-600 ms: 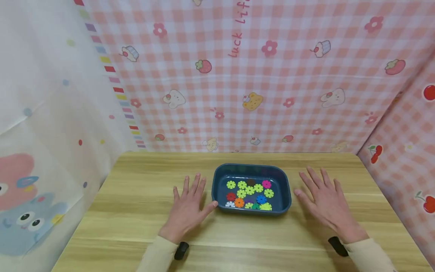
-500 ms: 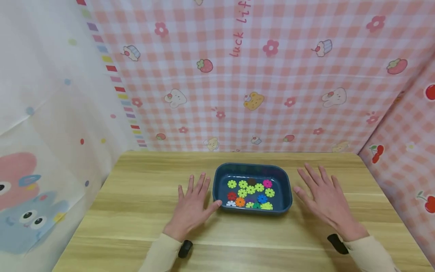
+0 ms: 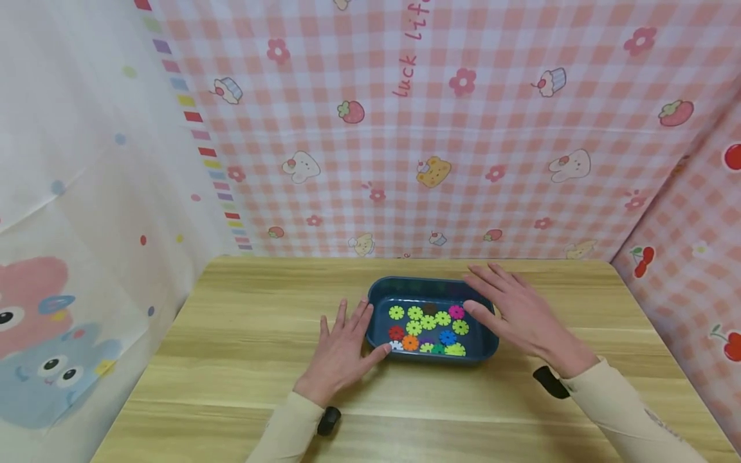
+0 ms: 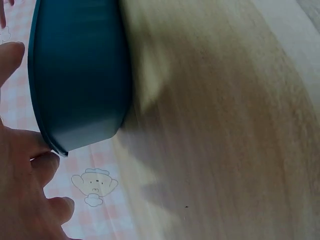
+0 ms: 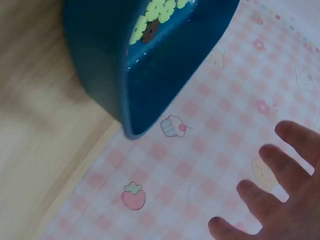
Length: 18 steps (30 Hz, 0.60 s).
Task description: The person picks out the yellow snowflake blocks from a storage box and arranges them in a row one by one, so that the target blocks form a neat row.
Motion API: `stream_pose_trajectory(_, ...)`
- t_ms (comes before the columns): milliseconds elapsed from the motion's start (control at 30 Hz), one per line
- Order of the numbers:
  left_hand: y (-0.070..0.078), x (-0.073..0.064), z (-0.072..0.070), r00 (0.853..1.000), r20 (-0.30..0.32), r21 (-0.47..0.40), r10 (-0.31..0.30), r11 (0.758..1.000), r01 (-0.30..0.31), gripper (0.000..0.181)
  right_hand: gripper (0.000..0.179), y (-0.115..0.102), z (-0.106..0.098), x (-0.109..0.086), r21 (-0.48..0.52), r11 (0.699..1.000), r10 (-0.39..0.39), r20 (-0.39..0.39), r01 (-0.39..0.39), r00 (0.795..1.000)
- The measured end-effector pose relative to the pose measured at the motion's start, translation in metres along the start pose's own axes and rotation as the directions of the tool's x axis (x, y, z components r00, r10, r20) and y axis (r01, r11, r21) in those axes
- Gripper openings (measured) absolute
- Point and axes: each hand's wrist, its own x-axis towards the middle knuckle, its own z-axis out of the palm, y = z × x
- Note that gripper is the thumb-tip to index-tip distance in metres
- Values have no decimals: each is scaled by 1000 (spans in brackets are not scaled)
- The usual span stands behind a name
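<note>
A dark blue rectangular tub (image 3: 434, 361) holds several flat notched plastic discs: yellow-green ones (image 3: 428, 323), a red disc (image 3: 396, 332), an orange disc (image 3: 410, 343), a blue disc (image 3: 448, 337), a pink disc (image 3: 456, 312) and others. My left hand (image 3: 338, 355) is at the tub's left end, fingers spread, thumb over the near left corner. In the left wrist view, its fingertips (image 4: 47, 165) meet or nearly meet the rim. My right hand (image 3: 521, 315) hovers over the right end, fingers extended. The right wrist view shows those fingers (image 5: 285, 170) apart from the tub wall (image 5: 95, 60).
The tub stands on a wood-grain table (image 3: 231, 360), towards its back edge. Behind hangs a pink checked cloth (image 3: 324, 128); a white cloth (image 3: 87, 193) hangs on the left and a cherry-patterned cloth (image 3: 695, 276) on the right.
My right hand has moved left, from beside the tub to over its right end. My left hand has shifted slightly right, closer to the left end. Tub and discs look the same.
</note>
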Motion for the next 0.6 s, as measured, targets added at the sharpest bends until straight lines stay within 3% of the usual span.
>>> stream_pose_trajectory(333, 0, 0, 3, 1000, -7, 5, -3, 1000, 3, 92, 61, -4, 12, 41, 104, 985, -151, 131, 138, 980)
stream_pose_trajectory(600, 2, 2, 3, 1000, 3, -9, -6, 1000, 6, 92, 62, -9, 25, 68, 192, 970, -191, 218, 149, 957)
